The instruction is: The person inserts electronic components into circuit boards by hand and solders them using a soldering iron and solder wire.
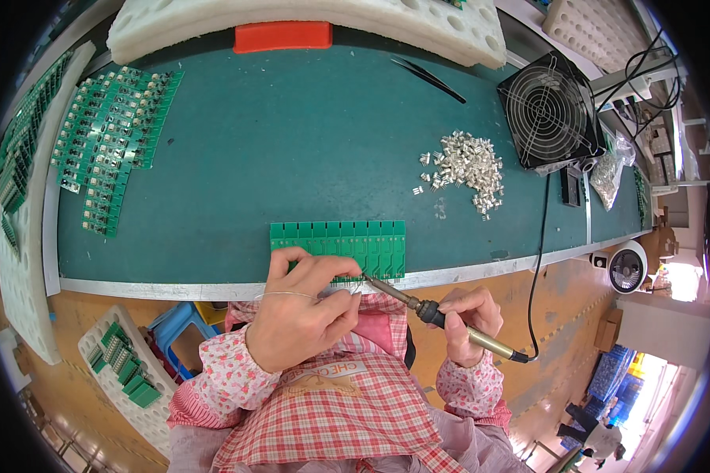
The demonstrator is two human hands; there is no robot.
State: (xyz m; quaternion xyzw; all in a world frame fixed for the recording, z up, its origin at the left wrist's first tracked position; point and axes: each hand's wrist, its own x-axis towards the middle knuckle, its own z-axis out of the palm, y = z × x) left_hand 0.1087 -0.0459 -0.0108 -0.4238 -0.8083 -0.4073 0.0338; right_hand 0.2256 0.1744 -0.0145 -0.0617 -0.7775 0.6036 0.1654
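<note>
A: How are the worker's hands posed at the bench edge?

B: The left hand [304, 306], back upward, reaches in over a green circuit-board panel [383, 246], its forefinger stretched toward the right and its thumb bent below. The right hand [472, 322] sits lower and farther right, its thumb and fingers wrapped around a soldering iron [431, 313] slanting up and left.

A: And the left hand's grip?

B: A thin wire [285, 294] runs across that hand. Whether the fingertips pinch it, I cannot tell; the gap is too small. The iron's tip ends just beside them, at the panel's lower part.

A: Where is the panel?

B: Flat on the green bench top [252, 158], by the front edge, directly before the worker. The left hand hides its lower left portion.

A: What surrounds the scene?

B: White connectors [472, 169] lie heaped to the right, black tweezers [430, 80] beyond them. A square black fan [547, 112] stands at far right; a black cord [538, 292] crosses the bench edge to the iron's rear end. Populated boards [106, 142] overlap at left, while a red block [282, 36] sits against a pale foam tray [315, 17] at the back.
</note>
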